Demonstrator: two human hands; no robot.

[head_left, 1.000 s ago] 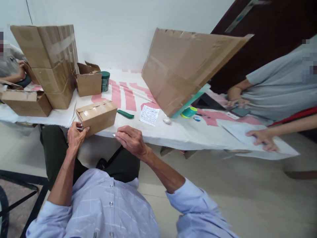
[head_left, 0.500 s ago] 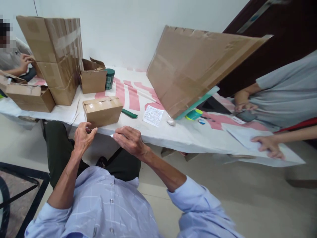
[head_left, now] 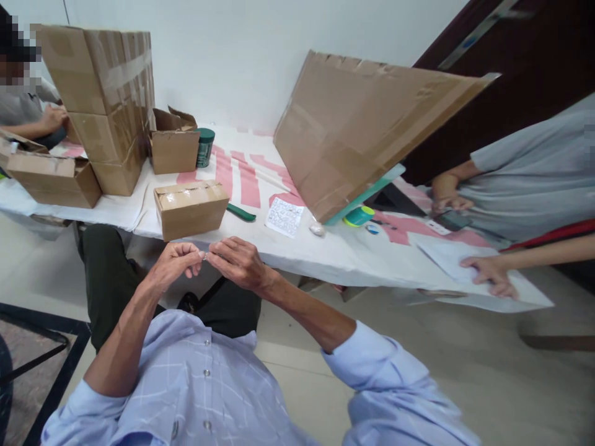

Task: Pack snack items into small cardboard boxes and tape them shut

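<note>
Above my lap, just off the table's front edge, my left hand [head_left: 179,265] and my right hand [head_left: 237,261] meet at the fingertips. Between them is a tiny pale piece [head_left: 205,256], too small to name. The right fingers are closed over it. My left thumb and index finger pinch at its other end, with the remaining fingers curled. Right beyond my hands, a taped cardboard box [head_left: 193,210] sits at the table's edge. A green curved-handled tool [head_left: 240,212] and a printed sheet [head_left: 284,217] lie to the right of the box.
Stacked boxes [head_left: 105,111] and an open carton [head_left: 174,148] with a green tub [head_left: 205,147] stand left. A large cardboard panel [head_left: 367,130] leans at centre right, by a tape roll [head_left: 359,215]. Other people's hands [head_left: 493,272] are at the right, and another person sits far left.
My left hand has moved right, and its fingertips now meet those of my right hand at the small pale piece. The right hand has barely moved.
</note>
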